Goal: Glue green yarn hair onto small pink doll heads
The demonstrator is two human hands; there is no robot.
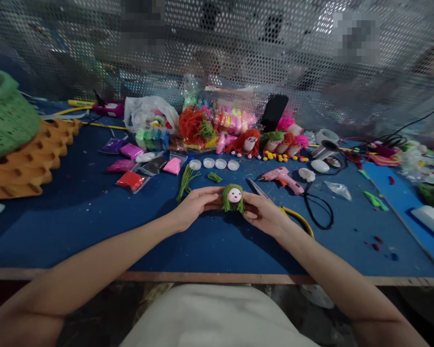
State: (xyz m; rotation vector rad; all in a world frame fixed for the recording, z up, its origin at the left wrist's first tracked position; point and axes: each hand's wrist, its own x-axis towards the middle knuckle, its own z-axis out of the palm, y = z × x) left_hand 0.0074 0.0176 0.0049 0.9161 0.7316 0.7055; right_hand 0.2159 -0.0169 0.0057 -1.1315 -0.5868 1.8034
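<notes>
Between my two hands is a small doll head (pixel 235 195) with green yarn hair and a pale face with dark eyes. My left hand (pixel 197 206) grips its left side, and my right hand (pixel 262 211) grips its right side. Just beyond my left hand lie green yarn strands (pixel 185 182) and a short green yarn bundle (pixel 214 177). Scissors with yellow handles (pixel 298 218) lie partly hidden under my right hand and forearm. A pink glue gun (pixel 284 179) rests on the blue table (pixel 159 255) beyond that hand.
Finished yarn-haired dolls (pixel 249 143) and a black phone (pixel 275 112) stand at the back. Several white caps (pixel 220 164) lie in a row. Bags of coloured clay (pixel 132 181) are left of centre. A green basket (pixel 9 115) stands far left; a wire spool (pixel 324 150) is right.
</notes>
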